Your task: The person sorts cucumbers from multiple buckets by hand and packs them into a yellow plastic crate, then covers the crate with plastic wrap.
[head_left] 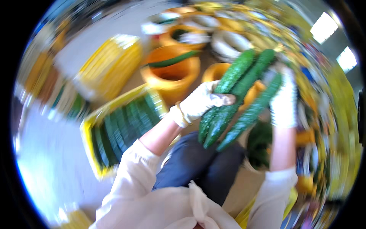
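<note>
My left hand [210,100], in a white glove with a bare or worn thumb tip, grips two long green cucumbers [237,83] side by side, their lower ends over my lap. Another cucumber [251,113] slants just right of them, its upper end against my right hand [283,97], which is gloved too and blurred by motion. The right fingers are partly hidden near that upper end. Below the left forearm, a yellow-rimmed crate [87,128] holds a row of cucumbers.
An orange tub [171,86] with a cucumber across its rim stands ahead. More orange and white tubs [228,44] are behind it. A yellow wrapped stack [111,65] lies left on the floor. A container with dark green contents [260,143] is beside my right knee.
</note>
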Tool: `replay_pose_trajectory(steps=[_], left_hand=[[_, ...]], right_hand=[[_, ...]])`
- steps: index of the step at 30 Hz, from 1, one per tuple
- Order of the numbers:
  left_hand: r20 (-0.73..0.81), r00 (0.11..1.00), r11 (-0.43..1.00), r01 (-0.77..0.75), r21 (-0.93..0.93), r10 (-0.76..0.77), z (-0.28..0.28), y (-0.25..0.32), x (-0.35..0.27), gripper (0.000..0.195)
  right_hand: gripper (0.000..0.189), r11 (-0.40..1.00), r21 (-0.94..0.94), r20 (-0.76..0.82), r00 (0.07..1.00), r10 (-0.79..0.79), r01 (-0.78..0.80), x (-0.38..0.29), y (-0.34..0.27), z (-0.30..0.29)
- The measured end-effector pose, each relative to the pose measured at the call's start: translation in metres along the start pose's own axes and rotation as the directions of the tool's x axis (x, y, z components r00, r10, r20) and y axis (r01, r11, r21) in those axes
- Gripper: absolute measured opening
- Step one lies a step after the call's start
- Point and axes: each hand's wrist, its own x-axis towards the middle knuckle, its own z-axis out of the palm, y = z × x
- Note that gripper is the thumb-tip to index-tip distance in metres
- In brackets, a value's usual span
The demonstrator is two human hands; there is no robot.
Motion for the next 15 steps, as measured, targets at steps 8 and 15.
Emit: replay_pose_trajectory(steps=[8,15], left_hand=[[-0.884,0.466,0.907,0.360,0.217,0.026,-0.168,0.113,-0.352,0.040],[-0.979,0.143,0.836,0.547,-0.043,-0.143,-0.206,0.013,-0.437,0.029]], right_hand=[[0.028,0.919,0.179,0.260,0.918,0.300,-0.351,0.046,0.090,0.024],[0.022,0.873,0.125,0.014,0.880,0.474,-0.472,-0.007,0.169,0.141]])
